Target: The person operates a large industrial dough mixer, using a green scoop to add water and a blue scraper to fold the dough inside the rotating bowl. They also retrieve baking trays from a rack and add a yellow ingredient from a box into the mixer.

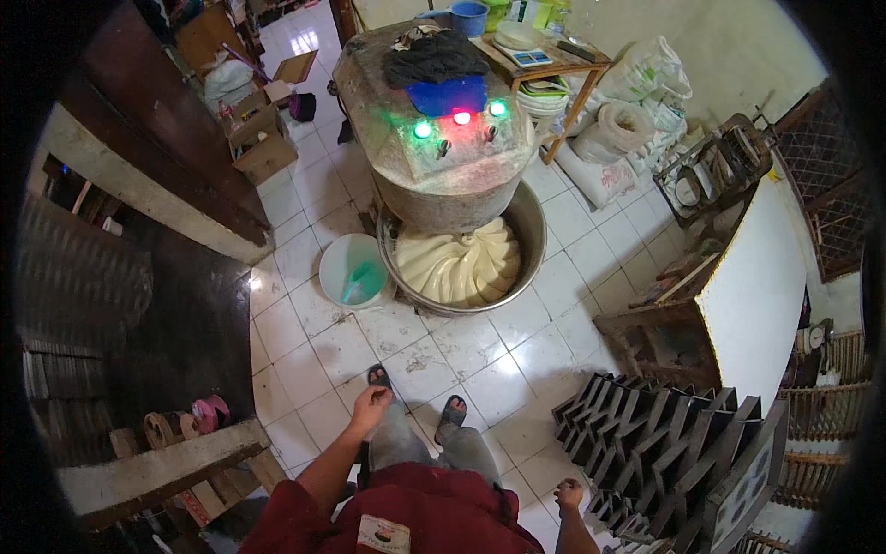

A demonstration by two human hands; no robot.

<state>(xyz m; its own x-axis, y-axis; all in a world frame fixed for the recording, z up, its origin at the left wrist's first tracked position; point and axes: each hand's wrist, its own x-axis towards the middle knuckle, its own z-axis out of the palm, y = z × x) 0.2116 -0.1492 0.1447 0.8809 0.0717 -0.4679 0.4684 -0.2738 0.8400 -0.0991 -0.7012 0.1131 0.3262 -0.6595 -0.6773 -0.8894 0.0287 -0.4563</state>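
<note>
My left hand (372, 406) hangs in front of my left leg with its fingers curled in, and I see nothing in it. Low on the right, my right hand (569, 494) is loosely closed beside the black metal pans and also looks bare. Neither hand touches anything. Ahead stands a large dough mixer (443, 175) with green and red lights on its head. Pale dough (459, 265) lies in swirled folds in its metal bowl (533, 268). Left of the bowl, a white bucket (329, 268) holds a translucent green plastic utensil (362, 282).
A stack of black metal pans (646, 443) stands at the right, near a white-topped cabinet (761, 286). Sacks (604, 175) and a wooden table (586, 63) with a scale (526, 58) are behind the mixer. Cardboard boxes (263, 143) sit far left. White tiles (341, 355) cover the floor.
</note>
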